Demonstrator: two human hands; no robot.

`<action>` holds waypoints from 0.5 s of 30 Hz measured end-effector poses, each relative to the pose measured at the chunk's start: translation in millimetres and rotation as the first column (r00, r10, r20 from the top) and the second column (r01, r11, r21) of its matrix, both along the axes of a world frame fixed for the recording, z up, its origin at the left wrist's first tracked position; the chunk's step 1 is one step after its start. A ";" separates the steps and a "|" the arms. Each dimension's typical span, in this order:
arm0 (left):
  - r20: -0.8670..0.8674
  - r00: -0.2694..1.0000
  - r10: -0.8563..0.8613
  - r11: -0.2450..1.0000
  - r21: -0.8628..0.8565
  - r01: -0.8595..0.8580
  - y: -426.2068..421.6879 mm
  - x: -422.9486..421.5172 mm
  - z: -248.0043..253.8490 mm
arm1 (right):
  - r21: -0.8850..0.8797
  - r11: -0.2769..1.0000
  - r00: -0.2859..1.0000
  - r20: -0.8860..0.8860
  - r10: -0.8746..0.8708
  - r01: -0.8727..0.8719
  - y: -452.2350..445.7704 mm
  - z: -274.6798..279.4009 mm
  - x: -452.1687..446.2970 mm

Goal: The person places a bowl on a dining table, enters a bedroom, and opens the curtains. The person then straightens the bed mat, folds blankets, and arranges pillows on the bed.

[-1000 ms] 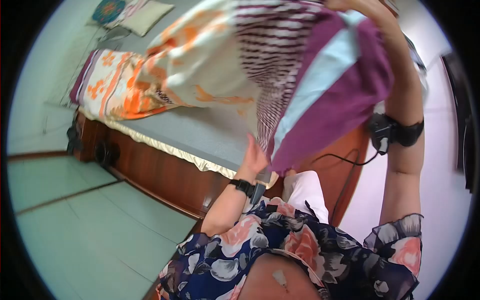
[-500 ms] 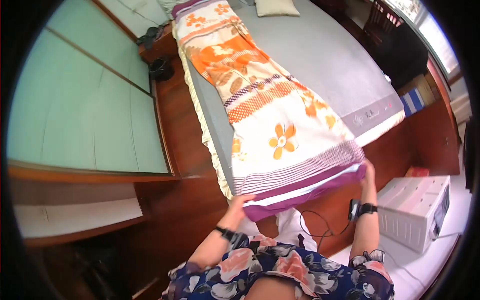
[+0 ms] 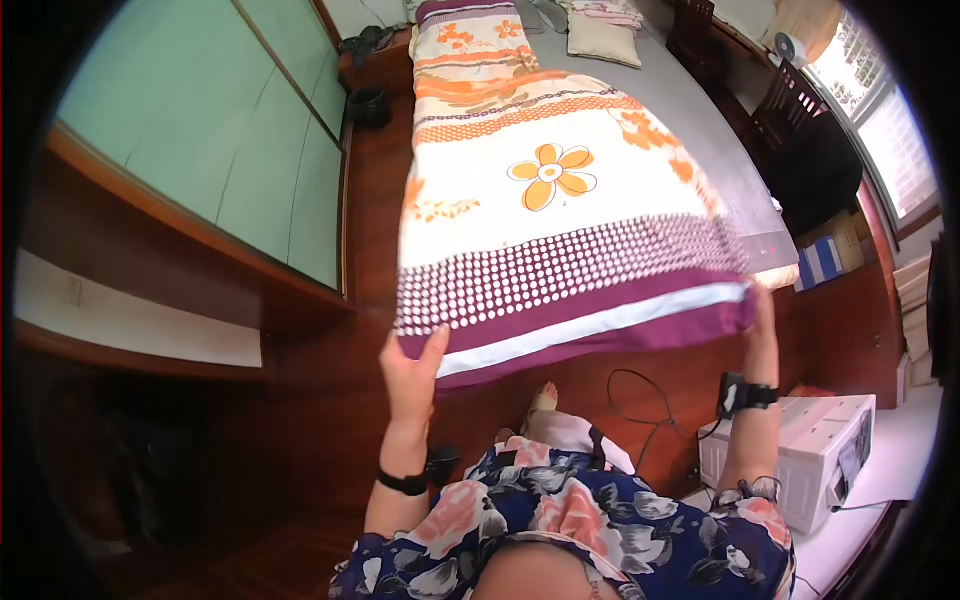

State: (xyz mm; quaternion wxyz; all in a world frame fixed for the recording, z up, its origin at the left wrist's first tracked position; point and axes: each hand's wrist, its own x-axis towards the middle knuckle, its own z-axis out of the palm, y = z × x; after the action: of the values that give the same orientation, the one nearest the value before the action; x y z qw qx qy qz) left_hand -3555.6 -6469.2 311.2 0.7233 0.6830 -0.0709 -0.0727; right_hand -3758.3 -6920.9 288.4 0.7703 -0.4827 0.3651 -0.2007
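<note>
A long quilt [image 3: 470, 215], white with orange flowers, dotted bands and a purple end, stretches from the far end of the bed [image 3: 690, 120] to my hands. My left hand [image 3: 412, 370] grips its near left corner, thumb on top. At the near right corner my right hand [image 3: 761, 310] is closed on the purple edge, its fingers partly hidden by the cloth. Between my hands the near part is lifted and billows above the bed. Beneath it, the near end of the grey mattress is hidden.
Pale green sliding doors [image 3: 215, 160] line the left side. To the lower right, a white box-shaped appliance [image 3: 790, 450] stands on a white surface, with a black cable [image 3: 640, 375] nearby. A cushion [image 3: 603, 40] lies on the bed. A dark chair [image 3: 790, 100] stands beyond the bed's right side.
Both hands have risen and moved forward, the left one also leftward. The quilt's near part has spread wider and puffed up off the bed.
</note>
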 end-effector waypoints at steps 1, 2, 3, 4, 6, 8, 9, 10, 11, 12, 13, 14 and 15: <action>-0.193 0.981 -0.013 0.999 -0.048 0.004 8.2 4.7 -30.7 | 0.055 0.993 0.995 -0.020 -0.099 0.100 -65.5 -112.7 -25.5; -0.412 0.910 -0.049 0.985 -0.168 -0.023 16.4 4.3 -70.2 | 0.227 0.973 0.999 -0.008 -0.046 0.047 -27.1 -96.2 -24.2; -0.624 0.778 -0.080 0.977 -0.203 -0.062 26.4 6.9 -99.6 | 0.122 0.978 0.975 -0.163 -0.150 0.171 6.8 -99.8 -11.0; -0.689 0.715 -0.117 0.974 -0.220 -0.052 41.6 5.4 -168.7 | 0.155 0.977 0.976 -0.184 -0.115 0.144 17.3 -133.1 -12.1; -0.832 0.530 -0.162 0.965 -0.246 -0.091 65.0 -5.1 -280.5 | 0.094 0.994 0.939 -0.343 -0.021 0.057 26.5 -188.0 -27.0; -0.877 0.452 -0.161 0.972 -0.221 -0.084 71.7 -17.5 -317.7 | 0.032 0.994 0.867 -0.487 0.107 -0.105 45.0 -193.2 -17.3; -0.915 0.362 -0.176 0.976 -0.211 -0.060 69.8 -19.7 -318.7 | 0.003 0.983 0.811 -0.565 0.153 -0.184 51.4 -199.9 -15.8; -0.945 0.270 -0.184 0.979 -0.202 -0.037 70.5 -23.1 -316.7 | 0.022 0.983 0.802 -0.574 0.162 -0.182 51.3 -210.4 -23.7; -0.951 0.257 -0.170 0.982 -0.186 -0.040 76.4 -30.1 -317.2 | 0.028 0.980 0.786 -0.593 0.174 -0.196 54.6 -222.3 -28.8; -0.936 0.306 -0.174 0.980 -0.195 -0.039 79.1 -35.7 -301.4 | 0.031 0.977 0.772 -0.608 0.185 -0.209 56.7 -233.6 -33.8; -0.918 0.353 -0.182 0.978 -0.208 -0.036 81.1 -40.9 -296.6 | 0.044 0.977 0.766 -0.615 0.191 -0.208 59.9 -235.0 -39.9; -0.913 0.350 -0.209 0.976 -0.216 0.017 92.8 -39.7 -305.0 | 0.036 0.982 0.744 -0.647 0.165 -0.186 64.2 -234.4 -45.7; -0.918 0.342 -0.202 0.978 -0.209 0.016 99.1 -36.4 -303.2 | 0.028 0.986 0.726 -0.673 0.142 -0.166 65.7 -231.2 -50.7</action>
State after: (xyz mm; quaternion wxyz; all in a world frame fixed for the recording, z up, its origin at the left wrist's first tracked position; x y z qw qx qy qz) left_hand -3592.0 -6370.1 8.0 0.6809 0.4514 0.3026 -0.4909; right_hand -3809.0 -6855.2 57.2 0.5923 -0.5640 0.5736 0.0454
